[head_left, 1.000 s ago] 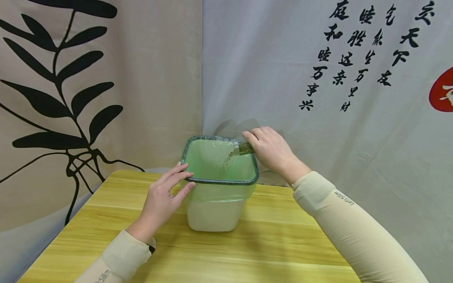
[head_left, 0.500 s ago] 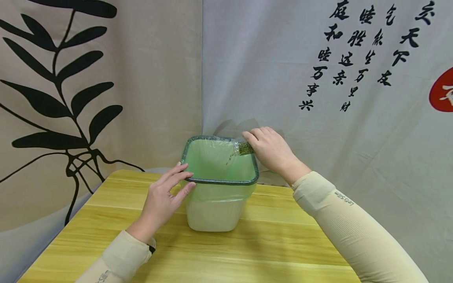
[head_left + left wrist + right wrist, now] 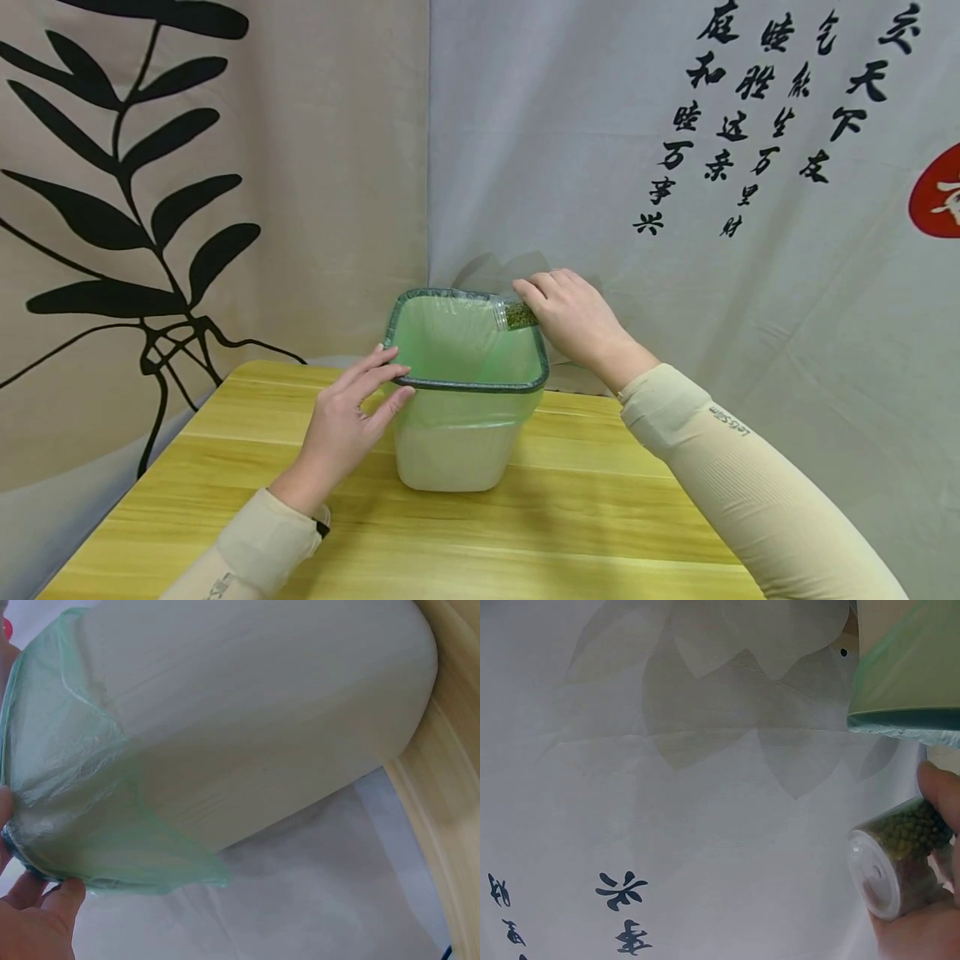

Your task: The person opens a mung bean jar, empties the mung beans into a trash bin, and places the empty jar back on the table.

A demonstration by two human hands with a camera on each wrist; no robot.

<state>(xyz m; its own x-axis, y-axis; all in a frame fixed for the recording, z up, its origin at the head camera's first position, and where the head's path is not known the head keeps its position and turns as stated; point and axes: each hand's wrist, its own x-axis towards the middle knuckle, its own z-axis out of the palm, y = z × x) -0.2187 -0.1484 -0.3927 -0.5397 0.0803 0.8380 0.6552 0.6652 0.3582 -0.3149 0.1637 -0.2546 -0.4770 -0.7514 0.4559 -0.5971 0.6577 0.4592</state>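
Note:
A pale trash bin (image 3: 457,454) with a green liner bag (image 3: 465,408) folded over its dark rim (image 3: 480,386) stands upright on the table. At the rim's near left corner, my left hand (image 3: 348,425) holds on, two fingertips over the edge and the thumb against the outside. My right hand (image 3: 577,321) grips a small clear jar (image 3: 517,315) of green mung beans at the bin's right side. The jar lies tilted, its mouth over the bin's opening. Its round base (image 3: 876,877) shows in the right wrist view. The bottom of the bin's inside is hidden.
The wooden table (image 3: 615,492) runs under and around the bin. Right behind it hangs a pale cloth backdrop (image 3: 337,208) printed with black leaves and lettering.
Mung beans were falling from the jar's mouth into the bin, thinning half a second ago. Now none are seen falling. Both hands, the jar and the bin keep their places.

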